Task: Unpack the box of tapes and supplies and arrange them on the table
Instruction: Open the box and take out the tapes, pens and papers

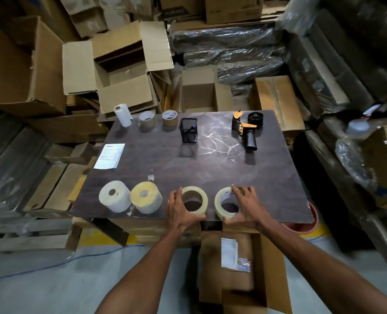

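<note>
Head view: at the table's (267, 189) near edge, your left hand (179, 208) and right hand (244, 207) are each gripping a clear tape roll, left roll (196, 193), right roll (221, 200), lying flat side by side.

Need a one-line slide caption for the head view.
Left hand and right hand each grip a clear tape roll on the table's near edge.
</note>
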The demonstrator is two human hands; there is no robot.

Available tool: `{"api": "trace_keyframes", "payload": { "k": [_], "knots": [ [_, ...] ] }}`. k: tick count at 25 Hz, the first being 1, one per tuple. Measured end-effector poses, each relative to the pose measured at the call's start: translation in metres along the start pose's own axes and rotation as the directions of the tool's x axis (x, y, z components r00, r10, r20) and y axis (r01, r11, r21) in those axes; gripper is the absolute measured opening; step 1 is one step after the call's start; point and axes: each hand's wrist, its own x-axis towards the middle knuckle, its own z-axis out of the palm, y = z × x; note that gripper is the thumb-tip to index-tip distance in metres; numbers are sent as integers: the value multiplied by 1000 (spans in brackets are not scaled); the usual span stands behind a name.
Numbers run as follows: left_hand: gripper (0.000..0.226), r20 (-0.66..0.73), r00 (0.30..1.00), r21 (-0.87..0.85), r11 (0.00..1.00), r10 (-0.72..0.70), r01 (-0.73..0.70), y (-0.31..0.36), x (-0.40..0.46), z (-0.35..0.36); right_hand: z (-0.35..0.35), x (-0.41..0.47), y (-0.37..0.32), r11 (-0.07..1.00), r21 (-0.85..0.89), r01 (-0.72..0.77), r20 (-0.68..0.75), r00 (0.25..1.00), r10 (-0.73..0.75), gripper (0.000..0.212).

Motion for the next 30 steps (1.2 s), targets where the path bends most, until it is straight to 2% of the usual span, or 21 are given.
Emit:
{"api": "trace_keyframes", "payload": {
  "k": [7,18,23,30],
  "knots": [
    [128,67,998,70,997,15,-20,-30,29,0,22,37,-12,999,-5,-43,15,999,43,129],
    [134,95,995,-3,1000,-13,13,-28,23,0,33,41,-25,998,19,-62,4,998,61,127],
    [133,61,998,-6,1000,-15,16,-36,8,-2,31,31,-25,992,82,-94,-4,995,95,131],
    [113,-56,995,-116,991,-80,73,-36,-36,1,32,-8,0,965,206,-162,-29,985,171,131]
  ]
}}
